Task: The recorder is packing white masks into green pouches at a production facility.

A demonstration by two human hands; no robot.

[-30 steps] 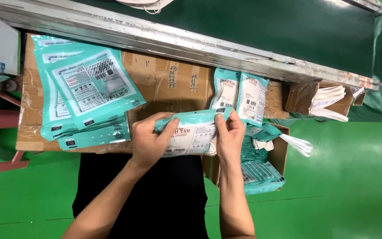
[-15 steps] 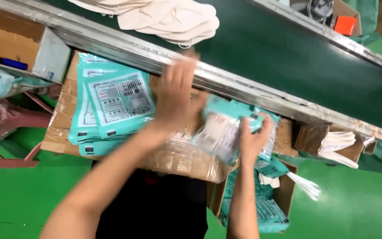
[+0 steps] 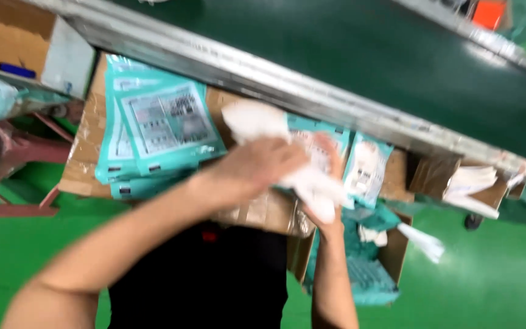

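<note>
Since the earlier frame the left hand (image 3: 257, 167) has come back from the belt (image 3: 360, 67) with a white fabric piece (image 3: 287, 152), now blurred across the teal pouch (image 3: 318, 149). Head view: its fingers close around the fabric, while the right hand (image 3: 327, 201) props the pouch from below, fingers curled on its edge. A stack of flat teal pouches (image 3: 159, 134) lies on the cardboard box (image 3: 263, 210), so several appear unfilled. Whether the fabric is inside the pouch cannot be told.
</note>
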